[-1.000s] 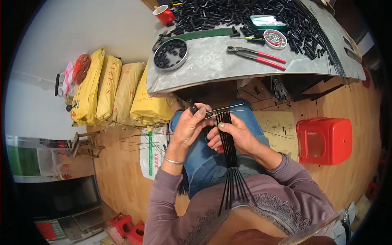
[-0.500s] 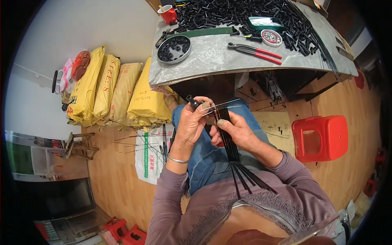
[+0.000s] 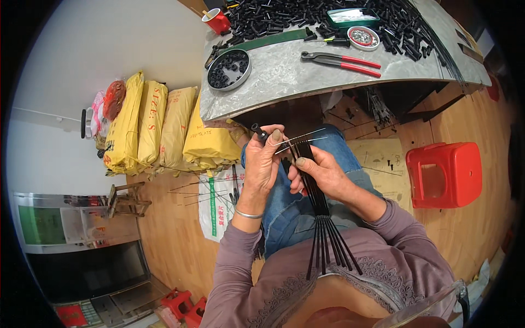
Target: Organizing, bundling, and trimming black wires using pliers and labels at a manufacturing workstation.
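Observation:
My left hand (image 3: 260, 167) is closed around a short black tube (image 3: 258, 131), whose hollow end sticks up past the fingers. Two thin metal wires (image 3: 309, 135) run from its fingertips across the top of a bundle of thin black rods (image 3: 317, 205). Wrapped around that bundle is my right hand (image 3: 324, 175), its thumb pressed on top. The rods lie side by side at the upper end and fan out below toward my chest. Both hands are above my lap, close together. Whether the wires pass through the rod ends is too small to tell.
Ahead stands a grey table (image 3: 268, 76) with piled black tubes (image 3: 295, 22), red-handled pincers (image 3: 350, 63), a round tray of small black parts (image 3: 229, 70) and a red cup (image 3: 217, 23). A red stool (image 3: 445, 175) stands at right; yellow sacks (image 3: 147, 123) lean at left.
The rods' lower ends have spread into a wider, more even fan. My hands keep their holds and have barely moved; the surroundings have shifted slightly in the view.

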Tool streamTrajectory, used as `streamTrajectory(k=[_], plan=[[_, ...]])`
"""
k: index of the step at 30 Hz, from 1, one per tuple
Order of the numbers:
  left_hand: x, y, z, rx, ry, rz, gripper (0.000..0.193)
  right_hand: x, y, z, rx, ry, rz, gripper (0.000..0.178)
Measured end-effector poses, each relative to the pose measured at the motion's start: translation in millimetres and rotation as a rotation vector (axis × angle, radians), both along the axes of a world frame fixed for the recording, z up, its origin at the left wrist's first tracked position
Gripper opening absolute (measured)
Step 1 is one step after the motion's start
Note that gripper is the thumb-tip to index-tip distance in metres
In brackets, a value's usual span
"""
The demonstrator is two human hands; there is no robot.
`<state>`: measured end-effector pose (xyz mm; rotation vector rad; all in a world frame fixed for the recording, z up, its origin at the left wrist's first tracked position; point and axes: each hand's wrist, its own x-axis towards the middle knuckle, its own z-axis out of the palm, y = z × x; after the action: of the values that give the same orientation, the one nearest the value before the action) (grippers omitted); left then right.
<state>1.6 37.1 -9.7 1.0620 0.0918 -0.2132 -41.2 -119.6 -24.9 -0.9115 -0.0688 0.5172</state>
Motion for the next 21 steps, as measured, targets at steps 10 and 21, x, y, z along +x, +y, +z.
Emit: streamTrajectory(k=[10, 21], plan=[[3.0, -8.4, -0.6, 0.016, -0.01, 0.042, 0.023, 3.6, -0.9, -2.1, 0.016, -0.001, 0.002, 0.018], [3.8, -6.8, -1.3, -0.004, -0.01, 0.029, 0.02, 5.8, 1.1, -4.8, 0.004, 0.031, -0.019, 0.019]])
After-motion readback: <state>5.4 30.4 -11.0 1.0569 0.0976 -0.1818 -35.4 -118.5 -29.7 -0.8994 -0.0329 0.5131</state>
